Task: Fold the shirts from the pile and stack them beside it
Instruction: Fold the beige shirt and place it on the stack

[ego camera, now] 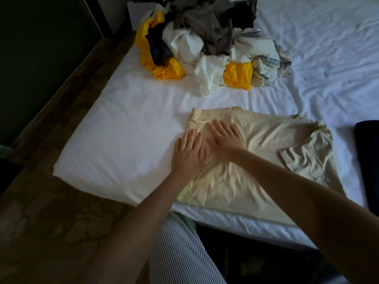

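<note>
Both hands flat on beige shirt (266, 144), spread on bed (123, 130) near its front edge.

Left hand (187, 152) and right hand (225, 138) lie side by side, fingers straight, pressing the shirt's left part; nothing gripped. Shirt is thin, soft, creased, roughly rectangular, with one sleeve (307, 158) folded inward. The pile (205, 37) sits farther back on the wrinkled white sheet, apart from the shirt: crumpled yellow, white, grey and dark garments. Dark item (367, 152) at right edge, unclear what.

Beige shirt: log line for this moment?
beige shirt: spread on bed | left hand: pressing shirt edge | right hand: pressing shirt | pile: unfolded
</note>
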{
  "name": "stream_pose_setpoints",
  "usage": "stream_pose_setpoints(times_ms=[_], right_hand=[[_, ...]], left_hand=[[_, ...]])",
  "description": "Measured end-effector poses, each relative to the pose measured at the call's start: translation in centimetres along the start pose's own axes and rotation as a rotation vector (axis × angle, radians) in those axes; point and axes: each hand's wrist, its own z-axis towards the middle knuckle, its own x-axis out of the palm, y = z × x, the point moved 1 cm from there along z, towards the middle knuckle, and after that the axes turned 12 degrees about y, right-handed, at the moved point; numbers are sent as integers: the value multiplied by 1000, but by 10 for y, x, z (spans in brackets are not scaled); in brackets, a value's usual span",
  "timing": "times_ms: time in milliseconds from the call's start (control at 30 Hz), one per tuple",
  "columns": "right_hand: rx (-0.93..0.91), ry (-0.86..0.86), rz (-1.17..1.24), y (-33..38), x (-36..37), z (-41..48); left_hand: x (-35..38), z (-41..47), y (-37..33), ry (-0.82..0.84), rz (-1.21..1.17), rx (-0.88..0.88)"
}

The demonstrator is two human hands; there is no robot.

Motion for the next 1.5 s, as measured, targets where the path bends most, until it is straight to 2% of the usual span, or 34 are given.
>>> stream_pose_setpoints(times_ms=[67,133,200,233,300,367,500,633,700,800,900,967,1100,1233,1333,1500], right_hand=[[12,-26,-23,-5,-2,-5],[6,-29,-14,-3,2,-21],[-78,-80,19,5,12,-45],[-143,-136,40,12,17,-58],[-262,-276,42,30,24,-78],[-379,-361,20,51,30,-88],[-520,-270,-20,97,47,-107],[-468,-120,-67,111,63,-108],[-407,-83,-58,110,62,-106],[-359,-120,33,110,61,-102],[-406,-124,137,115,58,-98],[-394,-186,186,111,57,-99],[-322,-243,479,91,49,-111],[-143,-310,879,63,33,-125],[4,-219,1163,37,20,-130],[-19,-146,1414,1,10,-152]], left_hand=[[0,-7,-2,-34,9,20],[-4,-7,0,-9,-81,15],[-11,-1,6,71,-408,-21],[-18,2,9,55,-666,-64],[-38,7,12,-79,-1127,-261],[-52,21,20,-101,-1272,-460],[-72,50,26,147,-1243,-546],[-83,69,11,326,-1103,-446],[-84,76,7,366,-1053,-426],[-84,80,7,385,-985,-432],[-82,82,10,362,-980,-446],[-81,85,13,334,-964,-452],[-91,90,13,283,-958,-473],[-101,96,1,268,-955,-456],[-109,98,-16,252,-938,-413],[-129,101,-54,214,-892,-351]])
